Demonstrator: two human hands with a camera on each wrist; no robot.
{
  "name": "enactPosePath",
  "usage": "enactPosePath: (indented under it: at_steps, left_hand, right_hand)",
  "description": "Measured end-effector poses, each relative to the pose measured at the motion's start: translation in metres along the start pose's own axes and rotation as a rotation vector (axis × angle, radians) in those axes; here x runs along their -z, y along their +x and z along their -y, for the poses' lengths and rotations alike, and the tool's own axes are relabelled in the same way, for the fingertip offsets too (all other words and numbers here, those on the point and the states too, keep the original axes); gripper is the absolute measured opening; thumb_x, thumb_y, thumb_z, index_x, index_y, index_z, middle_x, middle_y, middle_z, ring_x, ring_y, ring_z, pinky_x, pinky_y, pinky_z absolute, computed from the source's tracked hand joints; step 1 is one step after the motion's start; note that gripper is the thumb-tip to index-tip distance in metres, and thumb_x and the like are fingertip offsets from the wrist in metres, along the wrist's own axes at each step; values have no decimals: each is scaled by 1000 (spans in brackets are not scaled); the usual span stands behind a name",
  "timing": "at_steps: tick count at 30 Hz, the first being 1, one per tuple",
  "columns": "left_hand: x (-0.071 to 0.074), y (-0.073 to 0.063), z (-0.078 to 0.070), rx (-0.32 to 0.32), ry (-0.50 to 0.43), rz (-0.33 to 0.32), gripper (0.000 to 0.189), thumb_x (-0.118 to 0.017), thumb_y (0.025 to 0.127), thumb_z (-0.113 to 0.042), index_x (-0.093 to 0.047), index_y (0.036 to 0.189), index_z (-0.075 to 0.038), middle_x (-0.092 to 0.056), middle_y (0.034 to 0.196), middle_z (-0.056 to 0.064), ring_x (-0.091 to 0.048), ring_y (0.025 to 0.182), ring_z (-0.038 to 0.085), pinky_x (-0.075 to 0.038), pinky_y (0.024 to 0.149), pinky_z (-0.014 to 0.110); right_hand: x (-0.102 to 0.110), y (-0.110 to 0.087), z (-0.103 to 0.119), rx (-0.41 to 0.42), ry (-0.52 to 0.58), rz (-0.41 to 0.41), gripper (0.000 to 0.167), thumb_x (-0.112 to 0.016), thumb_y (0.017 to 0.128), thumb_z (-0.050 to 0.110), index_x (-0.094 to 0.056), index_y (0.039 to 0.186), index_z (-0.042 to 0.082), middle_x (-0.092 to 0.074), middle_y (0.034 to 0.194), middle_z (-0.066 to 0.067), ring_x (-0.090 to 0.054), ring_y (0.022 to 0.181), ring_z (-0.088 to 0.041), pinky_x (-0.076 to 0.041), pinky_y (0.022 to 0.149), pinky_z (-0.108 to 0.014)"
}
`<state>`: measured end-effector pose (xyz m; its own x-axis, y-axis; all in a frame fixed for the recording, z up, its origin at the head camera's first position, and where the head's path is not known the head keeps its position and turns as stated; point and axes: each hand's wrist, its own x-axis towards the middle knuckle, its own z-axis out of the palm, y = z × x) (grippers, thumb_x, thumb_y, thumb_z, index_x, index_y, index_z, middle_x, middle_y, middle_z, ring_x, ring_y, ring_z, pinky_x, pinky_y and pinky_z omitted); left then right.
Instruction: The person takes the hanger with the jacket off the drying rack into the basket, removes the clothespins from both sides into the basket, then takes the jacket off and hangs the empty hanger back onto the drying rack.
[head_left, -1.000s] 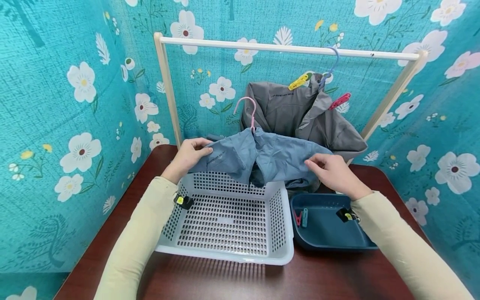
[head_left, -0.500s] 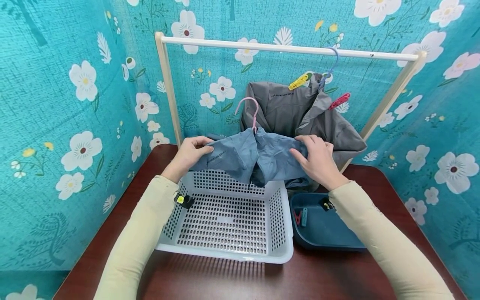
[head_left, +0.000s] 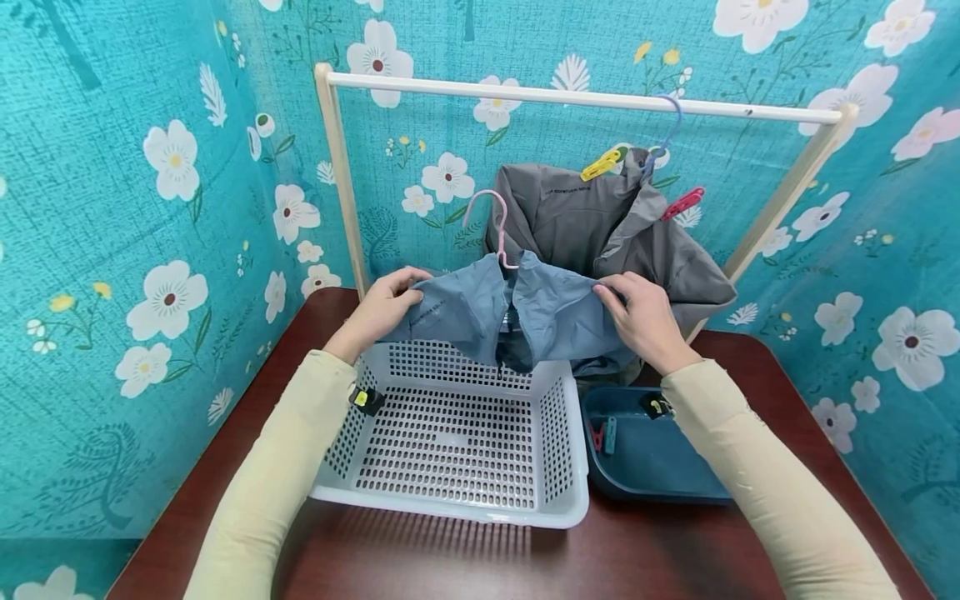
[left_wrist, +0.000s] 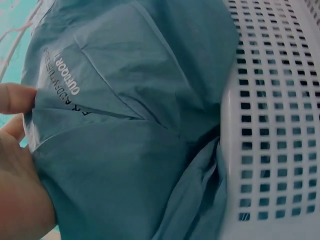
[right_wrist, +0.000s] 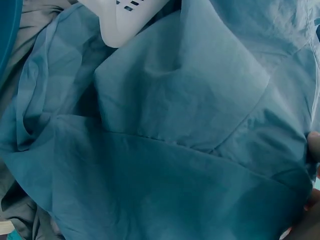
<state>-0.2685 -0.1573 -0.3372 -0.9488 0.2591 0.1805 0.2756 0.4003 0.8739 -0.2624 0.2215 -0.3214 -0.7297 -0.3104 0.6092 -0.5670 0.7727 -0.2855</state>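
Observation:
A blue jacket [head_left: 457,312] with dark printed lettering is spread above the back of the white basket, on a pink hanger [head_left: 502,233]. The hanger's hook stands up through the collar, below the rail and apart from it. My left hand [head_left: 375,315] pinches the jacket's left shoulder between thumb and fingers, near the print in the left wrist view. At the opposite shoulder, my right hand [head_left: 647,321] pinches the cloth's top edge; only its fingertips [right_wrist: 314,146] show at the right wrist view's border. The jacket front gapes at the middle, and its lower part is hidden behind the basket.
A white rack rail [head_left: 480,87] spans the back. From it hangs a grey jacket [head_left: 555,212] on a blue hanger [head_left: 677,125], with yellow [head_left: 602,165] and red [head_left: 683,202] clothespins. The perforated basket [head_left: 450,510] stands beside a dark blue bin [head_left: 652,467] holding two clothespins [head_left: 611,435].
My right hand has moved inward from the sleeve to the shoulder. The collar gap has widened, baring more of the hanger, which has shifted slightly left. My left hand keeps its place.

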Motion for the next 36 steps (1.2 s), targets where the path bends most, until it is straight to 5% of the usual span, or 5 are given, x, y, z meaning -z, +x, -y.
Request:
enactPosePath:
  at_steps: [4,10,19,27,36]
  left_hand:
    - [-6,1,-8,9,135,-5,33,-38,101,-16,-56,129,-17,-54,95,10,-41,69,22,-36,67,38]
    - [-21,6,-24,-76,223,-15,37,-38,102,-29,-53,133,-16,-59,105,13,-49,71,24,-41,70,39]
    - [-27,10,-20,-113,170,-67,31,-48,101,-30,-63,121,-13,-54,71,7,-43,49,20,-40,54,35]
    - [-14,9,-18,-127,156,-83,29,-50,99,-31,-65,117,-13,-61,89,5,-44,65,23,-38,65,36]
    - [-18,6,-28,-137,134,-55,29,-52,99,-30,-66,117,-13,-63,90,4,-42,59,23,-39,62,36]
  right_hand:
    - [0,1,-1,13,7,-7,18,-60,95,17,-69,100,2,-60,82,-11,-53,67,-23,-41,62,-38]
    - [-1,3,1,34,28,-20,18,-62,93,16,-71,100,2,-64,87,-12,-59,73,-25,-45,65,-40]
    - [7,2,-1,-47,76,71,24,-57,97,19,-71,105,2,-67,98,-14,-62,86,-29,-48,75,-45]
    - [15,4,-13,-213,85,91,31,-52,99,27,-70,102,1,-67,98,-16,-59,81,-28,-44,70,-45]
    - [2,12,2,-56,88,-54,16,-54,90,-6,-66,99,0,-59,99,-16,-56,91,-30,-43,80,-44]
